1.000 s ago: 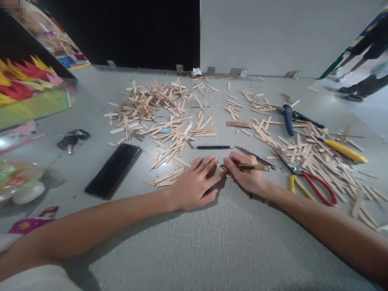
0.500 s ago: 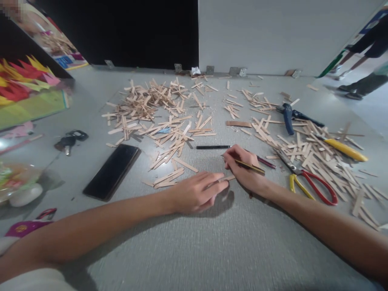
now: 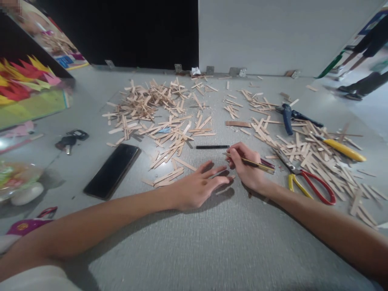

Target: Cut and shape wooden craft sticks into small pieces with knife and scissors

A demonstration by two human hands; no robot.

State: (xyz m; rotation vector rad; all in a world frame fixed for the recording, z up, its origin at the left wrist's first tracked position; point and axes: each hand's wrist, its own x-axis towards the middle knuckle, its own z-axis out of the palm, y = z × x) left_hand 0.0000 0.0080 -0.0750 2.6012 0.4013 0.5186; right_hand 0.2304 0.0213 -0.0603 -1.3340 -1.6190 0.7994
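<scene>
My right hand (image 3: 247,165) is closed around a yellow-and-black pencil (image 3: 254,163), its tip toward the left. To its left, my left hand (image 3: 201,186) hovers low over the table with the fingers spread, and I see no stick in them. A black pen (image 3: 213,147) lies just beyond the two hands. Partly behind the right hand is a dark red pen (image 3: 268,163). Loose wooden craft sticks (image 3: 168,177) lie close to the left hand. Red-and-yellow-handled pliers (image 3: 315,186) rest to the right of my right hand.
A heap of craft sticks (image 3: 148,99) covers the back left, with more sticks (image 3: 324,161) at right. Blue-handled pliers (image 3: 287,119) and a yellow-handled tool (image 3: 344,149) lie among them. A phone (image 3: 112,171) and keys (image 3: 71,140) are at left. Upright panels (image 3: 273,36) stand behind.
My left hand has opened from around a craft stick and its fingers have spread. The right hand, still with the pencil, has shifted slightly to the right.
</scene>
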